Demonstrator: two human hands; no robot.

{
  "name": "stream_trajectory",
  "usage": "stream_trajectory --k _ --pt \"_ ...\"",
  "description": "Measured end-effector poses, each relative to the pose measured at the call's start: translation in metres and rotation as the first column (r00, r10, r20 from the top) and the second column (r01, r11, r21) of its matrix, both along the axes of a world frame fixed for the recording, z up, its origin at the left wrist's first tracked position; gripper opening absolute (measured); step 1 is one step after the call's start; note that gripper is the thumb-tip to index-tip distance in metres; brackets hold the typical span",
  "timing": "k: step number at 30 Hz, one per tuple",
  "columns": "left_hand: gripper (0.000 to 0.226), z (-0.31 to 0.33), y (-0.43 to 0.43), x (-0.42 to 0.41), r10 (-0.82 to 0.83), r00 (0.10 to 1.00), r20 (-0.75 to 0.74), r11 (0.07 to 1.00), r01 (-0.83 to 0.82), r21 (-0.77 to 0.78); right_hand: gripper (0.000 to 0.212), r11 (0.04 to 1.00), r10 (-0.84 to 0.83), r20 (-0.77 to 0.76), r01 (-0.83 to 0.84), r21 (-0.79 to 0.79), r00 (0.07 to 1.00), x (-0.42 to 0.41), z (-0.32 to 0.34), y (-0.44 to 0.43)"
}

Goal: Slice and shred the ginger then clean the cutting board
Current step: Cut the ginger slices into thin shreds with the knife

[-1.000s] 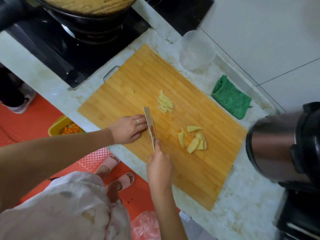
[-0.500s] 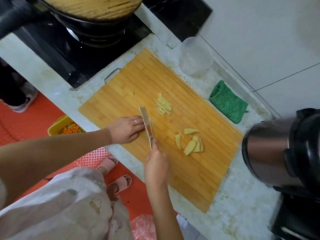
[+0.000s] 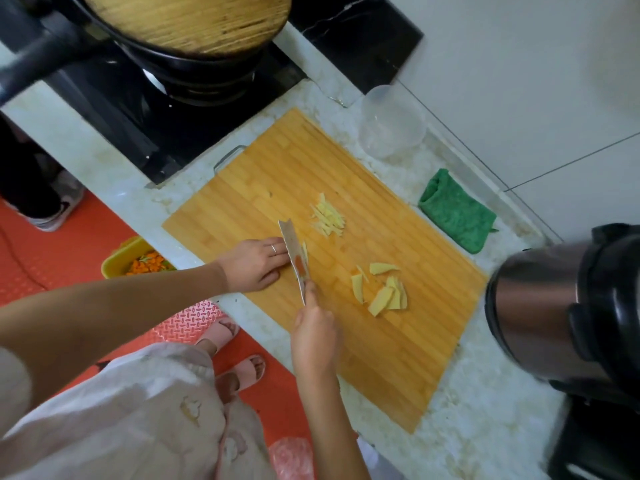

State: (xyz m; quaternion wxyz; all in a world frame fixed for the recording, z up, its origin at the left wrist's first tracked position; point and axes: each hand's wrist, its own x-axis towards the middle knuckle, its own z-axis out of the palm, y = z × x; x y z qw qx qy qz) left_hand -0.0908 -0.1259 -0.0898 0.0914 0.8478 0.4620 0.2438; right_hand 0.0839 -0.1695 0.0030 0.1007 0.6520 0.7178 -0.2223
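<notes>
Hands close at the knife!
Right hand (image 3: pixel 315 337) grips the knife (image 3: pixel 293 251); left hand (image 3: pixel 254 264) lies flat on the cutting board (image 3: pixel 398 358), fingertips (image 3: pixel 284 253) against it.

The cutting board (image 3: pixel 398 341) is honey-orange bamboo in narrow lengthwise strips, on a white counter (image 3: pixel 485 427) with faint mottling. The ginger slices (image 3: pixel 381 292) and ginger shreds (image 3: pixel 327 216) are pale yellow; the knife (image 3: pixel 292 247) is silver-grey. At the counter's far edge lie a green cloth (image 3: pixel 453 216) and a clear bowl (image 3: pixel 391 123). The floor mat (image 3: pixel 69 258) is orange-red with an embossed diamond pattern.
</notes>
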Motion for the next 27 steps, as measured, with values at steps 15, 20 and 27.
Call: stream_trajectory --k 15,20,27 --pt "0.034 -0.001 0.0 0.002 0.01 1.0 -0.009 1.0 -0.01 -0.002 0.052 0.999 -0.033 -0.037 0.032 -0.005 0.999 -0.006 0.007 0.014" --pt "0.026 0.0 -0.001 0.002 0.014 1.0 -0.003 0.999 -0.014 0.043 0.052 0.999 -0.034 -0.024 0.034 -0.014 0.999 -0.003 0.011 0.001" --pt "0.03 -0.006 -0.001 0.002 0.036 0.999 -0.007 0.999 -0.036 0.034 0.052 0.999 -0.05 -0.038 0.05 -0.016 0.998 -0.003 0.006 0.003"
